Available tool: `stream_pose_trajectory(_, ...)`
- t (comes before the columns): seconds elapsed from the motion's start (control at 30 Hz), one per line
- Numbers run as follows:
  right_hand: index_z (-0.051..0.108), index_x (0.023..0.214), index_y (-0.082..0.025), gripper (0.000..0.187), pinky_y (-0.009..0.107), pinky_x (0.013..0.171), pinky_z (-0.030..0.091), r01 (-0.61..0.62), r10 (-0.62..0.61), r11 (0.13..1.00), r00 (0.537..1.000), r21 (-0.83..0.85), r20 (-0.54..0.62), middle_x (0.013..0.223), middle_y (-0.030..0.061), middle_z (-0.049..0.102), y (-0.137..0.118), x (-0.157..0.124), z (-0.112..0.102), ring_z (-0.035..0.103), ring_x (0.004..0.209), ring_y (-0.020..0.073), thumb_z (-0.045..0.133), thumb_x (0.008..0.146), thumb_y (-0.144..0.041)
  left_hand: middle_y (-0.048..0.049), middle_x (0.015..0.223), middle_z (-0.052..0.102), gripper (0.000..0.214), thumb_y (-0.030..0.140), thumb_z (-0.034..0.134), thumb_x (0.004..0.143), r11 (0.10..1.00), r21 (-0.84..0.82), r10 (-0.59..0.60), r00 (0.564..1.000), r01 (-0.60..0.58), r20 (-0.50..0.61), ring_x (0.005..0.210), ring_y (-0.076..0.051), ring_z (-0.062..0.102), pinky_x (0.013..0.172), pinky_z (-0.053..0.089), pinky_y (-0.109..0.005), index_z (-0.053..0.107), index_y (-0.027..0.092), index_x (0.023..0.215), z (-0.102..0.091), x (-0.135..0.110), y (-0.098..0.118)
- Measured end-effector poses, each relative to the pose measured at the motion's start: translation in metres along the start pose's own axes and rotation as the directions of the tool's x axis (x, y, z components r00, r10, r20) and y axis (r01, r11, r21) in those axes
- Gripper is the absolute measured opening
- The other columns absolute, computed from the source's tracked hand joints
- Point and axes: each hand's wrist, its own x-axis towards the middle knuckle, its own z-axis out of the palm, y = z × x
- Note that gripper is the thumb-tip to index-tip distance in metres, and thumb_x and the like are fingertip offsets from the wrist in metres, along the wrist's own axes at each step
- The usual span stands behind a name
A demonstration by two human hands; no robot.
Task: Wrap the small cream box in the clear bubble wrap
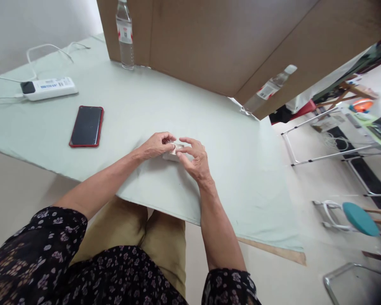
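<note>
A small whitish box (171,157) with a shiny, crinkled-looking top lies on the cloth-covered table between my hands; its exact kind and contents are too small to make out. My left hand (157,145) is at its left side, fingers curled and thumb pressed on the top. From the right, my right hand (195,160) reaches in, thumb and one finger close together at the box's edge, while the forefinger stretches out above it. Parts of the box are hidden behind the fingers.
A phone in a red case (86,126) lies to the left, near a white plugged-in device (52,88) with cables. A water bottle (125,40) stands against a large cardboard panel (190,42); another bottle (268,90) is farther right. A teal stool (360,218) stands beyond the table.
</note>
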Motion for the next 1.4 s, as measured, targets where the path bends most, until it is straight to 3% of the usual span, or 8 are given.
stream_pose_trajectory(0.13, 0.074, 0.095, -0.027, 0.014, 0.05, 0.109, 0.045, -0.069, 0.088, 0.986, 0.989, 0.154, -0.117, 0.123, 0.0058, 0.07, 0.009, 0.0, -0.002, 0.062, 0.12, 0.025, 0.061, 0.09, -0.03, -0.0046, 0.091, 0.067, 0.039, 0.033, 0.063, 0.07, 0.998, -0.05, -0.028, 0.999, 0.026, -0.041, 0.079, -0.016, 0.058, 0.075, 0.046, -0.031, 0.067, 0.013, 0.103, -0.001, 0.0, 0.001)
stream_pose_trajectory(0.33, 0.073, 0.114, -0.028, 0.026, 0.051, 0.11, 0.044, -0.07, 0.07, 0.998, 0.996, -0.005, -0.053, 0.133, 0.0083, 0.064, 0.015, -0.001, 0.007, 0.057, 0.126, 0.0274, 0.059, 0.094, -0.039, -0.0045, 0.094, 0.067, 0.037, 0.031, 0.061, 0.066, 0.989, -0.142, -0.044, 0.997, 0.035, -0.066, 0.076, -0.014, 0.057, 0.078, 0.047, -0.031, 0.066, 0.013, 0.099, -0.001, 0.003, -0.001)
stream_pose_trajectory(0.53, 0.076, 0.107, -0.029, 0.026, 0.053, 0.108, 0.042, -0.055, 0.059, 0.992, 0.998, -0.115, 0.034, 0.133, 0.0072, 0.065, 0.012, -0.003, 0.013, 0.056, 0.126, 0.0292, 0.057, 0.096, -0.042, -0.0044, 0.095, 0.069, 0.038, 0.029, 0.061, 0.063, 0.985, -0.17, -0.029, 0.997, 0.016, -0.074, 0.077, -0.015, 0.059, 0.08, 0.049, -0.032, 0.067, 0.013, 0.098, -0.002, 0.004, -0.003)
stream_pose_trajectory(0.8, 0.074, 0.109, -0.029, 0.028, 0.051, 0.108, 0.045, -0.053, 0.062, 0.996, 0.988, 0.066, -0.142, 0.13, 0.007, 0.067, 0.011, -0.003, 0.007, 0.059, 0.124, 0.0261, 0.053, 0.098, -0.043, -0.0074, 0.1, 0.072, 0.034, 0.027, 0.061, 0.065, 0.991, -0.136, -0.028, 0.988, 0.008, -0.151, 0.083, -0.017, 0.061, 0.084, 0.05, -0.034, 0.069, 0.013, 0.095, -0.007, 0.008, -0.007)
stream_pose_trajectory(1.03, 0.075, 0.098, -0.028, 0.021, 0.051, 0.11, 0.041, -0.066, 0.066, 0.998, 0.998, -0.01, 0.021, 0.129, 0.0056, 0.068, 0.012, -0.003, 0.014, 0.058, 0.124, 0.0273, 0.057, 0.095, -0.039, -0.0062, 0.092, 0.072, 0.031, 0.024, 0.059, 0.063, 0.993, -0.116, -0.025, 0.99, 0.009, -0.137, 0.08, -0.017, 0.062, 0.085, 0.052, -0.035, 0.07, 0.012, 0.09, -0.006, 0.005, -0.004)
stream_pose_trajectory(1.27, 0.074, 0.106, -0.029, 0.026, 0.051, 0.112, 0.041, -0.068, 0.079, 0.994, 0.988, 0.09, -0.132, 0.132, 0.0059, 0.066, 0.011, -0.002, 0.006, 0.057, 0.128, 0.0263, 0.052, 0.097, -0.039, -0.0066, 0.091, 0.074, 0.028, 0.022, 0.06, 0.064, 0.992, -0.129, -0.035, 0.987, 0.015, -0.157, 0.083, -0.018, 0.065, 0.087, 0.052, -0.035, 0.07, 0.013, 0.089, -0.008, 0.006, -0.002)
stream_pose_trajectory(1.4, 0.075, 0.099, -0.029, 0.022, 0.054, 0.112, 0.04, -0.103, 0.106, 0.993, 0.993, 0.051, -0.059, 0.13, 0.0061, 0.067, 0.014, -0.001, 0.008, 0.057, 0.127, 0.0288, 0.057, 0.094, -0.04, -0.0061, 0.09, 0.074, 0.028, 0.023, 0.06, 0.064, 0.991, -0.135, -0.037, 0.989, 0.018, -0.143, 0.085, -0.019, 0.066, 0.087, 0.052, -0.035, 0.07, 0.013, 0.089, -0.007, 0.006, -0.001)
